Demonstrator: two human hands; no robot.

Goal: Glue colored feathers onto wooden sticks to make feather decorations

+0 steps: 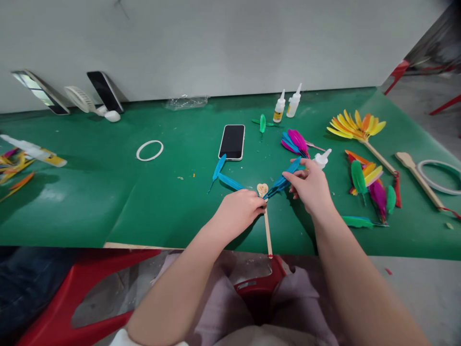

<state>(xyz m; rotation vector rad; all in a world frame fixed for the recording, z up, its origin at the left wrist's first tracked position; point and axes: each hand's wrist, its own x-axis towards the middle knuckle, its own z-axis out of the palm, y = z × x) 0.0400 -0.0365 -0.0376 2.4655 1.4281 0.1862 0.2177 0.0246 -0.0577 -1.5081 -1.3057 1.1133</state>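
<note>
In front of me a wooden stick with a heart-shaped head [262, 189] reaches over the table's front edge, its head marked with light brown patches. My right hand [312, 185] is closed in a pinch on blue feathers [280, 183], whose thin quills point left towards the stick's head. My left hand [240, 211] has its fingertips closed at those quill ends, right beside the head; its fingers partly hide the contact. Another blue feather [230, 182] sticks out behind my left hand, and one more blue feather [218, 169] lies next to the phone.
A phone [232, 142] lies ahead on the green table [173, 206]. Glue bottles [279, 106] stand behind, and another white bottle [321, 158] is by my right hand. At right are a yellow feather fan [358, 127], coloured feathers [370, 180] and a wooden handle [419, 180]. White ring [150, 151] at left.
</note>
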